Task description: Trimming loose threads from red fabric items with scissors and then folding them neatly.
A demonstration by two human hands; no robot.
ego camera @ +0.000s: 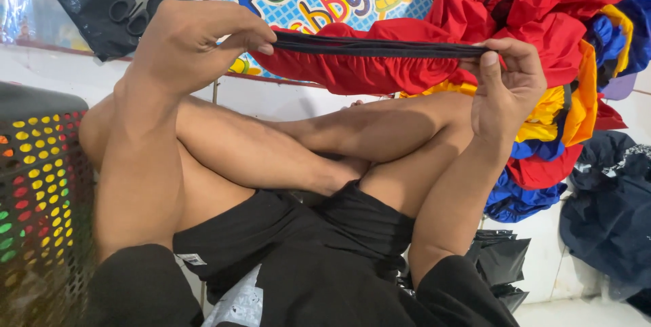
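Left hand (196, 42) pinches one end of a narrow black elastic fabric band (373, 47); right hand (505, 83) pinches the other end. Band stretched taut between them, above crossed bare legs. Just behind it, a heap of red, yellow and blue garments (542, 22). Black-handled scissors (135, 8) on black plastic sheet, far left. Perforated multicoloured basket (34, 191) beside left arm.

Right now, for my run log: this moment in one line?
left hand + right hand: pinching stretched black fabric band | red garment behind
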